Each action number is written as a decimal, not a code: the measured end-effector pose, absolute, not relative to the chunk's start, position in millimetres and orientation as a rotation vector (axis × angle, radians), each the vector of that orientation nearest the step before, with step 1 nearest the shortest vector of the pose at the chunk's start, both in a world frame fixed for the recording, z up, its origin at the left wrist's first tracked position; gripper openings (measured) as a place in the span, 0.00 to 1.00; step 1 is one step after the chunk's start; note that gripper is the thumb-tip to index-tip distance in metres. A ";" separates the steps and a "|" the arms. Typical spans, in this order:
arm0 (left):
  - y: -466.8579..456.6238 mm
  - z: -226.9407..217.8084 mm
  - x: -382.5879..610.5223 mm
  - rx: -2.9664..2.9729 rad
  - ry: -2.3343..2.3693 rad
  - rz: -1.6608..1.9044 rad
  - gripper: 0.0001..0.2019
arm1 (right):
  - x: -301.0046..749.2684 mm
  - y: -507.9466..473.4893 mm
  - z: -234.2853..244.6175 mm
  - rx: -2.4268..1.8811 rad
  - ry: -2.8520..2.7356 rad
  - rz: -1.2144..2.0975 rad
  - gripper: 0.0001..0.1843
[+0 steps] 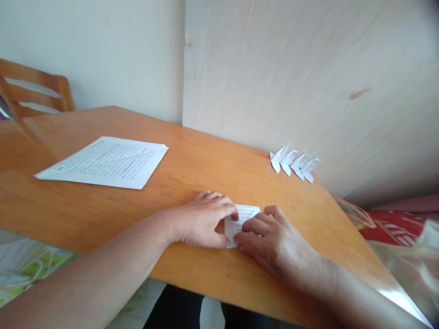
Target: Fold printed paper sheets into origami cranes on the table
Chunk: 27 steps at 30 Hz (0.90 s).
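Note:
A small folded sheet of printed paper (245,213) lies flat on the wooden table in front of me. My left hand (209,219) holds its left side, thumb at the lower left corner and index finger bent onto the upper left part. From the right, my right hand (270,237) presses on the paper with curled fingers, their tips close together near its lower middle. Part of the paper is hidden under the right fingers. Toward the far right edge of the table stand several folded white paper pieces (294,162), pointed and lined up in a row.
A stack of printed sheets (106,162) lies on the table (192,160) at the left. A pale board (257,82) rises along the table's far edge. A wooden chair (37,87) stands at the far left. Red and white bags (394,226) sit beyond the right edge.

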<state>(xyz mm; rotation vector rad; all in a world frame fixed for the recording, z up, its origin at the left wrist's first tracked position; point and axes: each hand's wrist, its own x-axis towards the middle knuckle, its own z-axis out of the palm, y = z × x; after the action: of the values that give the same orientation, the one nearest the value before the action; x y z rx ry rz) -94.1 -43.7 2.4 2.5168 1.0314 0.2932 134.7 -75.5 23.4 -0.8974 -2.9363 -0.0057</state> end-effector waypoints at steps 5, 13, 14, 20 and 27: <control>-44.1 2.1 -94.3 2.525 1.031 0.305 0.23 | 131.5 -76.3 25.1 -0.881 -2.947 0.048 0.12; -43.5 1.4 -94.4 2.515 1.020 0.318 0.24 | 129.5 -71.3 23.1 -0.988 -2.825 0.339 0.07; -43.3 1.3 -94.4 2.513 1.020 0.320 0.24 | 128.9 -70.3 22.2 -1.017 -2.803 0.369 0.06; -43.0 1.7 -94.2 2.527 1.007 0.314 0.23 | 125.8 -65.9 19.3 -1.072 -2.745 0.454 0.07; -44.3 3.0 -94.5 2.537 1.010 0.304 0.22 | 123.3 -62.5 19.5 -1.114 -2.703 0.508 0.08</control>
<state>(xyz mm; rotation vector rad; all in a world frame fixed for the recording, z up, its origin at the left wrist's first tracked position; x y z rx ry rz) -94.5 -44.3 3.0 2.5371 1.0104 0.3042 123.3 -62.5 19.5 -1.1138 -2.7032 0.5079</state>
